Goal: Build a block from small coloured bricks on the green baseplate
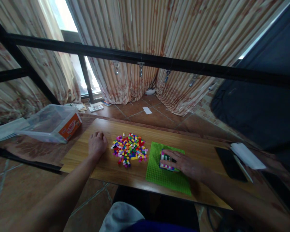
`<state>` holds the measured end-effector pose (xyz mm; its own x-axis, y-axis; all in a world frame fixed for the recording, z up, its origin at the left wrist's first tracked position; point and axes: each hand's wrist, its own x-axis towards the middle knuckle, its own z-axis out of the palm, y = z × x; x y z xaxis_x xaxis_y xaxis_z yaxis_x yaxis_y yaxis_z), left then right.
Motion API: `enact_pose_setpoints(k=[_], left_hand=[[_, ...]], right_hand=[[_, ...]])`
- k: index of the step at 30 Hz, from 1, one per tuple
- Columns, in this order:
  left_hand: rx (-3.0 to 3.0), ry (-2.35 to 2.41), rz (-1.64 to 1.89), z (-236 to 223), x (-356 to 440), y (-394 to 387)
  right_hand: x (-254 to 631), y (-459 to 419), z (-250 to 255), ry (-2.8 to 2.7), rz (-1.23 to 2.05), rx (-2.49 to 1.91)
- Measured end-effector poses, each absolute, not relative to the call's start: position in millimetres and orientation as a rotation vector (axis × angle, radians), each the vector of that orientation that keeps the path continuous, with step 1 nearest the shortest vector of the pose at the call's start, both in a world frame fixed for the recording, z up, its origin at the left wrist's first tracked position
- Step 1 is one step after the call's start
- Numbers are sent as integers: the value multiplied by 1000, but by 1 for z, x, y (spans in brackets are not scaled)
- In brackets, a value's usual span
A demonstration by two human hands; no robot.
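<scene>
My left hand (97, 144) rests palm down on the left part of the wooden table, its fingers curled under. Whatever they may enclose is hidden. To its right lies a loose heap of small multicoloured toy bricks (130, 148). A green studded baseplate (157, 175) is on the table beyond the heap. On the plate sits a low rectangular toy-brick structure (168, 166) with white, pink, blue and green parts. My right hand (183, 162) reaches over this structure from the right, fingers laid across it and gripping it, hiding much of its right side.
A clear plastic box (50, 124) with an orange label stands left of the table (106, 127). At the table's right end are a dark flat tablet-like object (230, 164) and a white object (247, 155). A black metal bar (154, 59) with hanging clips crosses ahead, before striped curtains.
</scene>
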<state>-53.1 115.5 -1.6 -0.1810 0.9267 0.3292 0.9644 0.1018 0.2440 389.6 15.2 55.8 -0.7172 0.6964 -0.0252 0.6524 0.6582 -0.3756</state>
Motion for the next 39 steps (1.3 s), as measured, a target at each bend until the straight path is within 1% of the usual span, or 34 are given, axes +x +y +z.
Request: enact_pose_setpoints(k=[10, 16, 20, 22, 25, 29, 39], left_hand=[[-1941, -2290, -628, -3, -51, 115], [-1951, -2254, -637, -8, -53, 117], [-1938, -2236, -636, -11, -54, 118], [-1931, -2236, -629, -11, -54, 118], [-1935, -2239, -623, -9, -53, 116], [-1947, -2238, -652, -7, -52, 115], [-1960, -2241, -683, -7, -51, 115]], right_hand=[[391, 33, 54, -2941, 481, -1006], [388, 42, 58, -2897, 469, -956], [353, 51, 67, -2734, 388, -1067], [321, 62, 65, -2557, 366, -1223], [272, 83, 53, -2389, 319, -1504], [237, 100, 33, -2366, 280, -1715], [229, 98, 3, -2173, 269, -1735]])
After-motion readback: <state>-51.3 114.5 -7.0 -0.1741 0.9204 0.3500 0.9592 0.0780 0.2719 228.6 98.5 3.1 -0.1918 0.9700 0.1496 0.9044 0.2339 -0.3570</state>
